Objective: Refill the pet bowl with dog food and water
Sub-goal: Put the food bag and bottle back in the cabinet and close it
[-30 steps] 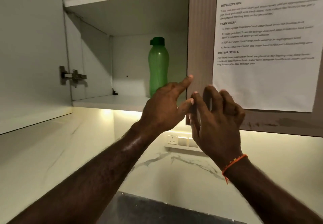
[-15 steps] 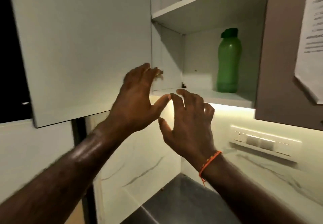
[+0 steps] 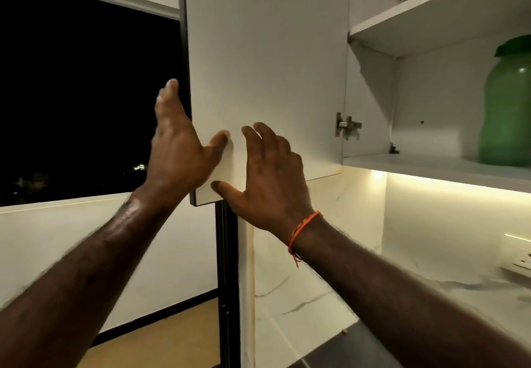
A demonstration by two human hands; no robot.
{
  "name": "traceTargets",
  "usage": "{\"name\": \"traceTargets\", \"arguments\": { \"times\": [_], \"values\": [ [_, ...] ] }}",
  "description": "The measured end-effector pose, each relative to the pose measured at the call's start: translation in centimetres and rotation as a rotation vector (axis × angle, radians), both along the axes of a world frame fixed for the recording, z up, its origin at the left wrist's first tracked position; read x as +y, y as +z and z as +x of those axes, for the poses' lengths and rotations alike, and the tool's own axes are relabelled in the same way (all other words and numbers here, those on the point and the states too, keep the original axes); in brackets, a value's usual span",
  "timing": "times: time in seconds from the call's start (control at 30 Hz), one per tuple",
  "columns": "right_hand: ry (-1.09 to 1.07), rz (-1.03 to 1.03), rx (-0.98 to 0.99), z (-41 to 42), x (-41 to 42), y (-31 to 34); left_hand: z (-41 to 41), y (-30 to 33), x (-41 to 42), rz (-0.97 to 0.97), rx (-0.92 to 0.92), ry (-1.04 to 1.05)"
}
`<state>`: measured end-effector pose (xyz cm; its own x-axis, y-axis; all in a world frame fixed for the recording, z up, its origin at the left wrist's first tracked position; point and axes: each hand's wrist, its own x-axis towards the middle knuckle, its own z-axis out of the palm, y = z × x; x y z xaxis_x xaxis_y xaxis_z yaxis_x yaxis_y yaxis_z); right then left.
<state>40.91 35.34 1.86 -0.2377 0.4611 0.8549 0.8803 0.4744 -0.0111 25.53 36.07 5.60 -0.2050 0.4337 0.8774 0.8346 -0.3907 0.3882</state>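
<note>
The white cabinet door (image 3: pixel 267 51) stands swung open. At its lower outer corner, my left hand (image 3: pixel 178 149) holds the free edge, with the thumb on the inner face and the fingers reaching up past the edge. My right hand (image 3: pixel 270 178) rests on the inner face with loosely bent fingers, its thumb at the door's bottom edge. A green plastic bottle (image 3: pixel 508 109) stands on the lower cabinet shelf (image 3: pixel 431 166) at the far right, partly cut off by the frame. No pet bowl or dog food is in view.
A dark window (image 3: pixel 86 94) fills the left. A metal hinge (image 3: pixel 347 124) joins the door to the cabinet. Below the lit cabinet underside are a marbled wall, a wall socket (image 3: pixel 517 258) and a dark countertop (image 3: pixel 344 350).
The view has swung left, shifting the bottle to the right edge. Both hands moved from in front of the cabinet opening to the open door's lower outer corner and now touch it.
</note>
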Motion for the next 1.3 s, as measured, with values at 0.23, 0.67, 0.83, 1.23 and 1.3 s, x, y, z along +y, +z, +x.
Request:
{"name": "traceTargets", "arguments": {
  "times": [0.23,0.67,0.83,1.23,1.3],
  "values": [
    [0.131,-0.122,0.059,-1.2,1.6,-0.7,0.3,-0.5,0.6,-0.034,-0.111,-0.075],
    [0.331,-0.218,0.161,9.7,-5.6,-1.0,11.6,-1.1,-5.6,0.204,-0.033,-0.597],
    [0.188,-0.151,0.141,16.2,-8.7,-1.4,18.6,-1.2,-7.0,0.196,0.038,-0.846],
    [-0.392,0.180,0.142,27.6,-12.7,-3.8,32.8,-1.8,-4.0,0.255,0.337,-0.920],
    [-0.510,0.206,0.135,29.0,-12.3,-4.0,34.4,-1.9,-2.7,0.267,0.415,-0.891]
  ]
}}
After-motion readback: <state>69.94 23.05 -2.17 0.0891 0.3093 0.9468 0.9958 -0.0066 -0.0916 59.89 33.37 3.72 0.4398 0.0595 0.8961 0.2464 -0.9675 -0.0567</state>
